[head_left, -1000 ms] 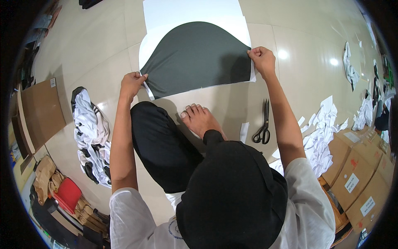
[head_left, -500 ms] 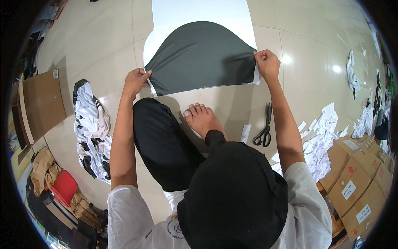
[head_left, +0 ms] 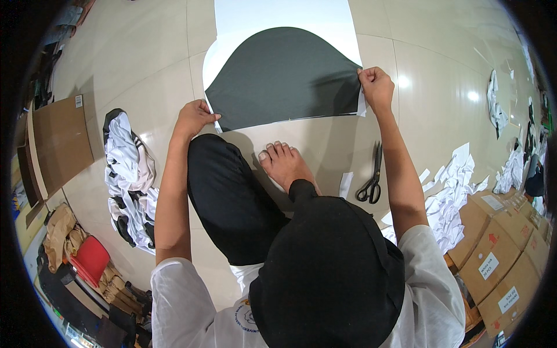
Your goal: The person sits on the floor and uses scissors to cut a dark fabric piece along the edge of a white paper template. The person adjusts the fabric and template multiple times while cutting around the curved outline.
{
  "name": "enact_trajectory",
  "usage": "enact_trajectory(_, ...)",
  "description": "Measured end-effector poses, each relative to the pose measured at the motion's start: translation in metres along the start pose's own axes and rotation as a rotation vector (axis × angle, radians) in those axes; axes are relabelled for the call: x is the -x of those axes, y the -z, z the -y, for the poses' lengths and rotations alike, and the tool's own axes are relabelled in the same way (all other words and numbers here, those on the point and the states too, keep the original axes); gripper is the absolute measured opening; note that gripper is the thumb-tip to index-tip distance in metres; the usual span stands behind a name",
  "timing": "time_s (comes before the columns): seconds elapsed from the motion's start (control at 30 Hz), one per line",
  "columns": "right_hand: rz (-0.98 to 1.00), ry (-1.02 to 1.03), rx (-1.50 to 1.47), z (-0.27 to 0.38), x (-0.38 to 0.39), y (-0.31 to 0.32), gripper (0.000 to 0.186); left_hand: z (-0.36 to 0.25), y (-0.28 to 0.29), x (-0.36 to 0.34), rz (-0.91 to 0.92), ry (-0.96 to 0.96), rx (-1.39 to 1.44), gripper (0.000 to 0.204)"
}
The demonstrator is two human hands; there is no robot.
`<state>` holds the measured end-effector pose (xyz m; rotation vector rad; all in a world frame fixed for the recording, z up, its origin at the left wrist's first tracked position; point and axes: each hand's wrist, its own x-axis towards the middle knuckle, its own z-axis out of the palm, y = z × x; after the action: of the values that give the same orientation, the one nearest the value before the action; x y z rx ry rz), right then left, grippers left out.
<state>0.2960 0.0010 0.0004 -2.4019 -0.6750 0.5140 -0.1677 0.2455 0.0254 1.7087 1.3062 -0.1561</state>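
A dark grey fabric piece (head_left: 284,81) with a domed far edge and a nearly straight near edge lies over a larger white sheet (head_left: 284,13) on the floor. My left hand (head_left: 196,119) is closed at its left edge, thumb near the lower left corner; whether the white sheet is also between the fingers is hidden. At the right corner, my right hand (head_left: 377,88) pinches the fabric, and small creases run in from those fingertips. Black-handled scissors (head_left: 371,174) rest on the floor below my right hand, beside a small white strip (head_left: 346,184).
My bare foot (head_left: 287,165) and bent knee (head_left: 217,168) are just below the fabric. A heap of white and black cloth (head_left: 125,168) lies left. White scraps (head_left: 447,203) and stacked cardboard boxes (head_left: 493,249) stand right. A flat brown carton (head_left: 61,145) is far left.
My left hand has slid down the fabric's left edge toward the lower corner, and the creases there have smoothed out. My right hand keeps its pinch at the right corner.
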Motion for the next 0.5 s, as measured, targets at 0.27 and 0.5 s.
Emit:
enact_trajectory(0.27, 0.006, -0.01, -0.012, -0.002, 0.0, -0.001, 0.031, -0.008, -0.002, -0.003, -0.029, -0.01, -0.163, 0.034)
enact_trajectory(0.5, 0.004, -0.004, -0.025, -0.003, -0.001, -0.001, 0.031, -0.009, -0.002, -0.001, -0.034, -0.029, -0.198, 0.035)
